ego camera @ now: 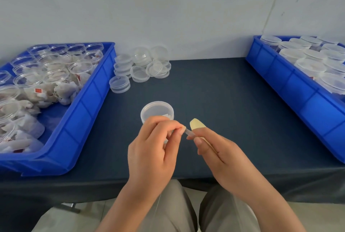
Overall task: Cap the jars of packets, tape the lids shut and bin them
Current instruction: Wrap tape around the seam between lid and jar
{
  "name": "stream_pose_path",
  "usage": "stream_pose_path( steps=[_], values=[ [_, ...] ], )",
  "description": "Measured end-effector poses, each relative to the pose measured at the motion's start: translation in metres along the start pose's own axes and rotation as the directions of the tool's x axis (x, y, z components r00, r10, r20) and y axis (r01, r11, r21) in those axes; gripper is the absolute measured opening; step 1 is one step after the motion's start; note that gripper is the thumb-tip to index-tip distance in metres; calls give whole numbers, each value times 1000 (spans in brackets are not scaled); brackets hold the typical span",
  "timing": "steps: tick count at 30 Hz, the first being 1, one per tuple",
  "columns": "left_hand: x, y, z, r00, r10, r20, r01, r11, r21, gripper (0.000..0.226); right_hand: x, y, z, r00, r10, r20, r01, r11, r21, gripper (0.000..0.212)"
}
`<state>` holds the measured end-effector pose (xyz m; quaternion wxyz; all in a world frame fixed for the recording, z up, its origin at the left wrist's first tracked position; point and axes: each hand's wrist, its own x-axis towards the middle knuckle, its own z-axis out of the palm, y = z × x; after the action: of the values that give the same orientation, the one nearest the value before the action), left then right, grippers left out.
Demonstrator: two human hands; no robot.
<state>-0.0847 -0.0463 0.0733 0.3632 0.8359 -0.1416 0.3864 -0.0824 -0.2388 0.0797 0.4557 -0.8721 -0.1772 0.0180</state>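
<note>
A clear capped jar [157, 110] with a packet inside stands in the middle of the dark table [224, 101]. Just in front of it my left hand [155, 149] pinches one end of a short strip of clear tape [188, 133]. My right hand [220, 155] grips a yellowish tape roll [197, 124] and holds the strip's other end with the thumb. The strip is stretched between both hands, beside the jar's near right side.
A blue bin [89, 105] on the left holds several open jars with white packets. Loose clear lids [140, 65] are piled at the back by the wall. A blue bin [291, 82] on the right holds several capped jars.
</note>
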Motion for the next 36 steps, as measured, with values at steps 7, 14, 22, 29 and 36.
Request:
stream_pose_path(
  steps=[7,14,22,29,36],
  values=[
    [-14,-30,2,985,-137,-108,125,986,-113,33,4,6,-1,997,50,-58,-52,998,-26,26],
    [-8,-61,22,816,-542,200,577,781,-237,115,21,3,-1,996,89,-18,-90,989,-117,27],
    [6,-70,12,815,-528,239,577,777,-251,71,36,1,-6,990,134,35,-124,969,-212,33],
    [14,-60,9,804,-473,361,581,755,-304,44,48,-1,-6,982,151,116,-121,966,-229,47],
    [26,-59,16,798,-479,366,579,777,-247,29,57,-6,-4,988,121,94,-87,947,-308,44]
  ],
)
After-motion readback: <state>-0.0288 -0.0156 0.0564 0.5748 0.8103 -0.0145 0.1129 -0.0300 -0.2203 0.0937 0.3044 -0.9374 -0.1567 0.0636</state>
